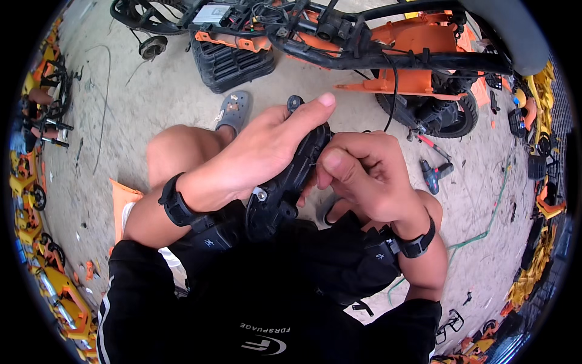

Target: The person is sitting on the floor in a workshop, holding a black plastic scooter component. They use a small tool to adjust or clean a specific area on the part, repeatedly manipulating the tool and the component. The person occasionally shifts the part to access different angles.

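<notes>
My left hand (pixel 276 145) is closed round a long black plastic part (pixel 273 212), which is held at a slant above my lap and has a silver bolt (pixel 262 195) near its lower end. My right hand (pixel 364 176) is beside the part's right side, fingers curled, with the thumb and index finger pinching what looks like a thin wire (pixel 314 164). The rest of those fingertips is partly hidden behind the thumb and the part. Both wrists wear black straps.
A partly stripped motorbike frame (pixel 388 59) with orange panels (pixel 410 36) stands ahead. A black ribbed crate (pixel 233 71) lies under it. A cordless drill (pixel 431 176), red-handled tool (pixel 431 142) and green cable (pixel 479 236) lie at right. Yellow parts (pixel 60 285) line both edges.
</notes>
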### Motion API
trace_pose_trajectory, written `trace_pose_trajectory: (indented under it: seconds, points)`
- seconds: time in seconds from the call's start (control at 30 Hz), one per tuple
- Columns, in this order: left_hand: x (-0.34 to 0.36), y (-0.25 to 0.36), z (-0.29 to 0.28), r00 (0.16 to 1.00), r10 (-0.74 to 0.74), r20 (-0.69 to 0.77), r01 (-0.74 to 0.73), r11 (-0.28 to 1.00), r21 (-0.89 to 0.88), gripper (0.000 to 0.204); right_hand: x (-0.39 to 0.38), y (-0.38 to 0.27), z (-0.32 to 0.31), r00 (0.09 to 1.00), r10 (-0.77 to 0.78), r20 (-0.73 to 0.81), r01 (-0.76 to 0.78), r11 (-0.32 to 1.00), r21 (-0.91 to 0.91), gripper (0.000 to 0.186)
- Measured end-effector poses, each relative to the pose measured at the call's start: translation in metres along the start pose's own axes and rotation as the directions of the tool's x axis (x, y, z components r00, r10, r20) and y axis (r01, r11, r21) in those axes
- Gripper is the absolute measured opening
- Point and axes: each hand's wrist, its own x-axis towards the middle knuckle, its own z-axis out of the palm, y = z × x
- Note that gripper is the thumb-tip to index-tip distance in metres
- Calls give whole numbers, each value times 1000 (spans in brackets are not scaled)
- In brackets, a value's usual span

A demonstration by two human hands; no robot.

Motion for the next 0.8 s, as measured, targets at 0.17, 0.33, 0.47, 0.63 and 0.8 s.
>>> trace_pose_trajectory:
  seconds: [0.17, 0.33, 0.47, 0.63, 0.8]
  points:
    - [2, 3, 3, 999, 49, 11, -49, 998, -34, 57, -4, 0, 0, 994, 56, -91, -46, 993, 113, 29]
    - [0, 3, 3, 1000, 9, 0, -9, 999, -39, 59, -5, -1, 5, 986, -22, -166, 27, 999, 28, 30]
    - [0, 2, 3, 1000, 15, -1, -15, 999, -36, 58, -4, -4, 8, 982, -21, -188, 12, 999, -49, 29]
    - [2, 0, 4, 999, 30, -17, -31, 998, -49, 56, -3, -2, 12, 971, -69, -227, 45, 993, -109, 26]
    - [1, 0, 3, 998, 53, -17, -54, 997, -52, 61, -3, -8, 9, 983, -8, -182, -17, 991, -134, 26]
